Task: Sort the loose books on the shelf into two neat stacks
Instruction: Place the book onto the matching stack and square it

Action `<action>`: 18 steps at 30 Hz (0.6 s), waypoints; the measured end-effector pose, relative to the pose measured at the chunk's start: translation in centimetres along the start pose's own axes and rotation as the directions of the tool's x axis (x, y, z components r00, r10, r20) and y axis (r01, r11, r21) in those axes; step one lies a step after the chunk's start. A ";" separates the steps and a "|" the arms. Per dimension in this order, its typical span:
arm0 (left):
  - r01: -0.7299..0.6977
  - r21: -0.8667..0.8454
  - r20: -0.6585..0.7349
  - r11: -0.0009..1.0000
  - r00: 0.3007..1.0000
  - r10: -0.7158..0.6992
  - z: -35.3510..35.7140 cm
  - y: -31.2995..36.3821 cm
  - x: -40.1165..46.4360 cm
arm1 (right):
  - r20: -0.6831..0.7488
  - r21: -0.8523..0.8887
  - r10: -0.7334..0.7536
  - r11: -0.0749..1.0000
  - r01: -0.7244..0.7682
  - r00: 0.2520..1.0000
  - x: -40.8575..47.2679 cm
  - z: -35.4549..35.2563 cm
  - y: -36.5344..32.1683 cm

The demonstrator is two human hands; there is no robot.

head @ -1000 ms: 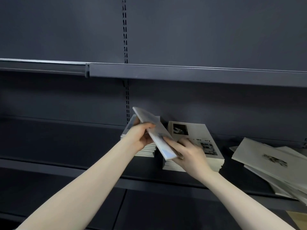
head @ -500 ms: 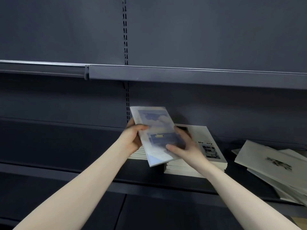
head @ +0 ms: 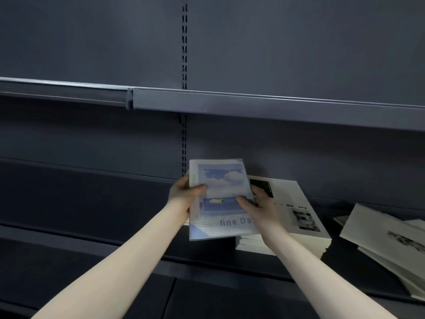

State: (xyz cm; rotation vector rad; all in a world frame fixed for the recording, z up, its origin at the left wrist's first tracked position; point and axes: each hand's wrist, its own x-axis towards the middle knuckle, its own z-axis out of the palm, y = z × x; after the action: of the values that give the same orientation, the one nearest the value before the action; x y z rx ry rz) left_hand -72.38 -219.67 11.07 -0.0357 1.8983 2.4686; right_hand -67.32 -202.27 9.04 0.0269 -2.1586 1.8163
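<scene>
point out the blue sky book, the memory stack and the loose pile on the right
blue sky book [head: 222, 180]: head view, cloud picture on cover
memory stack [head: 296, 206]: head view, top cover's title
loose pile [head: 379, 229]: head view, top white cover

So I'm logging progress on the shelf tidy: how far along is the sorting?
Partly done. A squared stack of white "Memory" books already stands on the dark shelf. In hand: left hand and right hand grip a blue sky-cover book. Left: the loose, slanted white books at right.

The shelf [head: 96, 203] lies bare left of the hands; the upper shelf [head: 253, 104] caps the reach, and loose books [head: 391, 245] apparently crowd the right end.
</scene>
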 end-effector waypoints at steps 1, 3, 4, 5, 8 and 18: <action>-0.025 0.074 -0.036 0.997 0.999 0.027 -0.1 -0.1 0.4 | -0.006 -0.015 -0.021 1.000 0.021 1.000 0.3 0.3 0.0; -0.078 0.213 -0.071 0.974 0.993 0.095 -0.1 -0.1 1.1 | -0.018 -0.020 -0.047 0.999 0.047 0.999 0.8 0.9 0.0; -0.102 0.271 -0.074 0.957 0.989 0.127 -0.2 -0.1 1.6 | -0.026 -0.014 -0.056 0.998 0.055 0.998 1.1 1.2 -0.1; -0.124 0.323 -0.067 0.938 0.986 0.153 -0.3 -0.1 1.9 | -0.034 -0.016 -0.063 0.998 0.063 0.997 1.4 1.4 0.0; -0.196 0.464 0.003 0.864 0.975 0.220 -0.9 -0.3 2.9 | -0.070 -0.049 -0.077 0.996 0.074 0.995 2.4 2.2 0.0; -0.319 0.825 0.154 0.467 0.921 0.358 -2.9 -2.9 5.9 | -0.176 -0.282 0.116 0.946 -0.163 0.978 4.9 4.1 2.3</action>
State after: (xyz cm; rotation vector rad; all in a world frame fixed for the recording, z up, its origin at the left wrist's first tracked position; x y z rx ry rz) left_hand -78.21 -221.65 7.35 0.3531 3.1467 1.3608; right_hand -73.44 -204.86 7.46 -0.3351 -2.3417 1.4881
